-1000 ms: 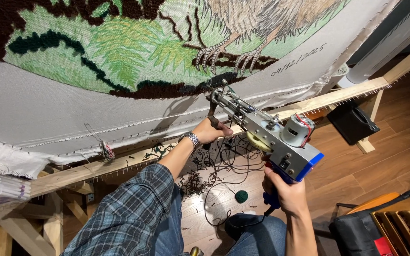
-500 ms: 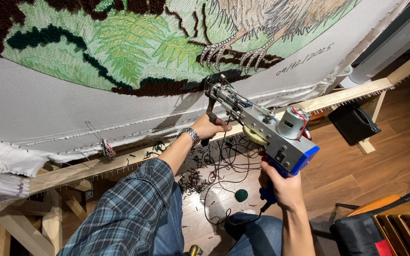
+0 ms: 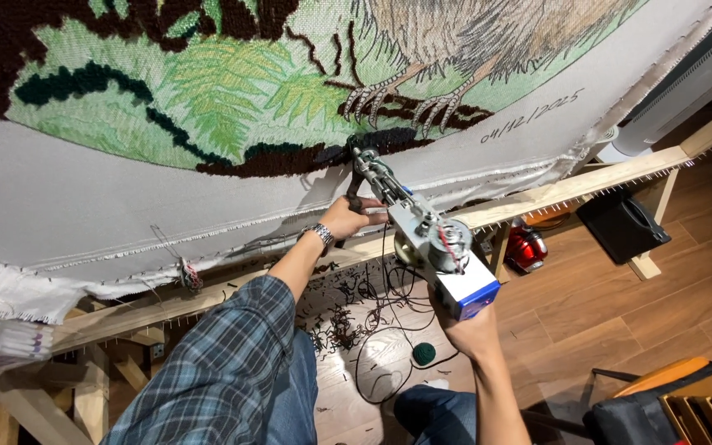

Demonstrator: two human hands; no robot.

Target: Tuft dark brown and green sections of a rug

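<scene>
You are tufting the dark brown border along the lower edge of the picture on the stretched cloth (image 3: 84, 206). The tufting gun (image 3: 426, 239) is pressed nose-first into that cloth, with its needle end in the brown strip just under the bird's claws (image 3: 397, 99).

Your left hand (image 3: 352, 218) is curled shut around the gun's black front handle, close to the cloth. Your right hand (image 3: 467, 330) is wrapped around the grip beneath the blue and grey rear of the gun, well below and behind the left; whether a finger is on a trigger cannot be told from here. So the gun lies between your 2 hands, tilted up toward the cloth, with the motor end nearest you.

To carry the row on, you would likely need steady forward pressure on the nose and a guided line along the brown edge, keeping the gun square to the cloth so the needle does not tear it.

The wooden frame (image 3: 554, 189) runs just below the working spot. A black cord (image 3: 377, 363) loops over the floor (image 3: 620, 305) among yarn scraps (image 3: 339, 317), so mind your feet.
</scene>
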